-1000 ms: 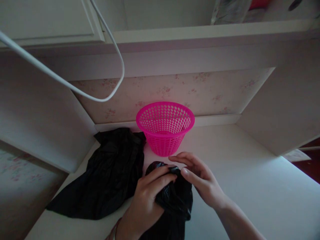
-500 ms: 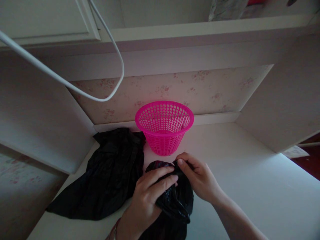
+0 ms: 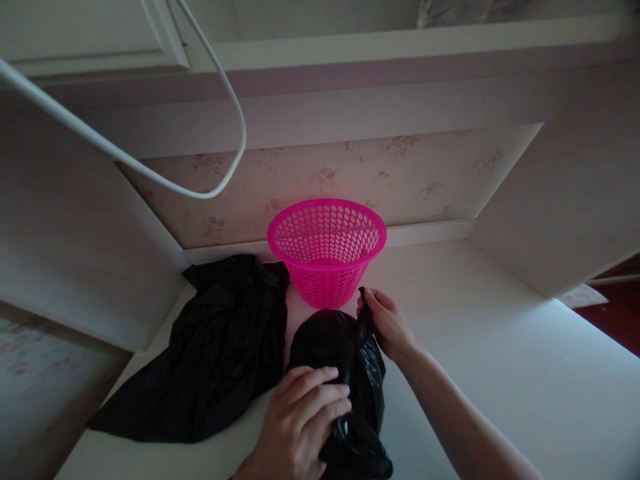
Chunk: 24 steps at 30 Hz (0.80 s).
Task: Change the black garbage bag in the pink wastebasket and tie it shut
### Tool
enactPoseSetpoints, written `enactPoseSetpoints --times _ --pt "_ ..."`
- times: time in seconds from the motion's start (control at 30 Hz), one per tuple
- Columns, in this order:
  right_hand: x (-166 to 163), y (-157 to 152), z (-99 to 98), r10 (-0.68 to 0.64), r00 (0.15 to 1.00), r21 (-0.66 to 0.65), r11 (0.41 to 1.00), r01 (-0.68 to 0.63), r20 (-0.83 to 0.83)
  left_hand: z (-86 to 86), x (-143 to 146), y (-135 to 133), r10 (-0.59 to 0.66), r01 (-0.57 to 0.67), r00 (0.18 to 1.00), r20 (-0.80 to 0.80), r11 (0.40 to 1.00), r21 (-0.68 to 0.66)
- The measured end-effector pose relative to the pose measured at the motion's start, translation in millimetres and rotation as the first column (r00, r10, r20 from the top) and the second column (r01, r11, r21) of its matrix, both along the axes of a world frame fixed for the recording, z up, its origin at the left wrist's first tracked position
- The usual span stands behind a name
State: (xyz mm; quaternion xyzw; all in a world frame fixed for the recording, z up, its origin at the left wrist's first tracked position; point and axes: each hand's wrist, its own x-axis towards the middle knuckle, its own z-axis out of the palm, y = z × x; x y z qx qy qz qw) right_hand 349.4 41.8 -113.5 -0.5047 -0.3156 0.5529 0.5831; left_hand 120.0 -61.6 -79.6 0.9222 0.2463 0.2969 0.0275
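Note:
A black plastic bag (image 3: 327,343), glossy and creased, is bunched up in front of the pink basket. My right hand (image 3: 389,325) pinches a gathered strip of its edge and holds that strip upright at the bag's right side. Across the front of the bag lie the fingers of my left hand (image 3: 305,413), curved around it; the left thumb is hidden. Just behind the bag stands a pink perforated plastic basket (image 3: 327,283), upright, with nothing visible inside. To the left, a second black bag (image 3: 220,353) is spread loosely on the white surface.
The white tabletop (image 3: 480,333) is bounded by a left side panel (image 3: 95,247) and a right side panel (image 3: 555,193). Floral wallpaper (image 3: 400,167) covers the back. Overhead runs a shelf edge (image 3: 400,50), and a white cable (image 3: 165,187) loops down at upper left.
My right hand has lifted the pinched edge up and slightly right, drawing the bag out taller. My left hand has slid down along the bag. The basket and the second bag stay put.

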Motion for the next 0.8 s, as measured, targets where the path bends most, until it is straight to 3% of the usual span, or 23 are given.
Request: enactPoseSetpoints --times 0.13,0.23,0.33,0.47,0.53,0.63,0.7,0.77,0.8 --pt "2.8 16.6 -29.1 -0.036 0.996 -0.015 0.999 0.037 0.083 -16.9 -4.6 -2.9 -0.057 0.074 0.991 0.122 0.987 -0.139" --pt "3.7 21.1 -35.4 -0.054 0.986 0.015 0.999 0.052 0.16 -21.0 -3.8 -4.9 -0.053 0.13 0.963 0.264 0.95 -0.284" --pt "7.6 18.3 -25.4 -0.079 0.966 0.102 0.993 0.055 0.247 -11.0 -2.9 -6.1 0.045 0.107 0.953 0.3 0.876 -0.471" --pt "11.7 -0.3 7.1 -0.074 0.93 0.252 0.968 -0.02 0.36 11.0 -0.8 3.7 0.144 0.064 0.958 0.247 0.734 -0.676" --pt "8.5 -13.7 28.1 -0.058 0.9 0.383 0.915 -0.125 0.431 17.6 4.6 15.8 0.172 0.053 0.953 0.248 0.713 -0.699" --pt "-2.1 -30.6 58.1 -0.09 0.833 0.612 0.721 -0.324 0.547 20.3 20.0 37.9 0.208 0.032 0.943 0.26 0.721 -0.692" --pt "-8.8 -36.7 70.8 -0.087 0.798 0.665 0.61 -0.43 0.596 20.3 30.9 50.6 0.204 0.052 0.935 0.291 0.732 -0.68" --pt "-12.2 -38.8 73.1 -0.02 0.801 0.658 0.583 -0.476 0.598 20.7 37.9 59.0 0.186 0.103 0.921 0.342 0.731 -0.675" --pt "-12.2 -39.0 70.4 0.029 0.83 0.653 0.603 -0.459 0.557 21.1 39.2 61.6 0.186 0.123 0.913 0.363 0.722 -0.68"
